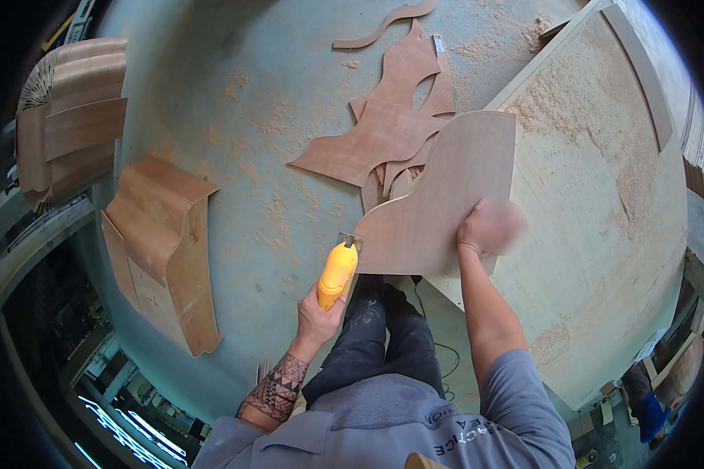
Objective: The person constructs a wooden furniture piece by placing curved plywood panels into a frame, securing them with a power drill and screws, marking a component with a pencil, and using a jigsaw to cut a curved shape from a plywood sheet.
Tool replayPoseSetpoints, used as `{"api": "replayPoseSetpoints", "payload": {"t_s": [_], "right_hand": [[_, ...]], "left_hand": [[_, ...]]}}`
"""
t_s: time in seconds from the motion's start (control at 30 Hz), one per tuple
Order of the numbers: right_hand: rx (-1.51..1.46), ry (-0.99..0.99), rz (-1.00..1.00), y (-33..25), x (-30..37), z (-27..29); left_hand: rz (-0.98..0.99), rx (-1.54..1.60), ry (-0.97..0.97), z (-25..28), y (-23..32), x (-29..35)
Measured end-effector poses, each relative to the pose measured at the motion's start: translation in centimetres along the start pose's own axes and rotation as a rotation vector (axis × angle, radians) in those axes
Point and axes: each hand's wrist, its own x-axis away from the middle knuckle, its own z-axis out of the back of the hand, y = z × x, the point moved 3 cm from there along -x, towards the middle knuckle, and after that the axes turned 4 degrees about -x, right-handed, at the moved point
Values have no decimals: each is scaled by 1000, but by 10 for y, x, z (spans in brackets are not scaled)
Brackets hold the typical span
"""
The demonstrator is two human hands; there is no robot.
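Note:
My left hand (318, 316) is closed round the yellow body of a jigsaw (338, 273). The jigsaw's metal base plate (350, 240) meets the left edge of a pale plywood panel (422, 215) with a wavy upper-left side. Lying across the panel's right edge, my right hand (474, 230) touches the wood. A blurred patch covers most of its fingers, so their grip does not show. Part of the panel rests on a large pale board (587, 234); its left part juts out over the floor.
Curved plywood offcuts (383, 133) lie on the sawdust-strewn floor (266, 117) ahead. To the left stand a stack of cut wavy panels (160, 242) and another stack (78, 117). A wood strip (637, 74) lies on the board's far right. A dark cord (455, 359) runs beside my legs.

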Motion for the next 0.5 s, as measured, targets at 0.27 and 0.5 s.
{"api": "replayPoseSetpoints", "payload": {"t_s": [0.27,0.5], "right_hand": [[-1,1,22,1,1,4],[5,6,47,2,1,5]], "left_hand": [[-8,-55,14,-5,1,3],[-1,-60,26,-5,5,1]]}}
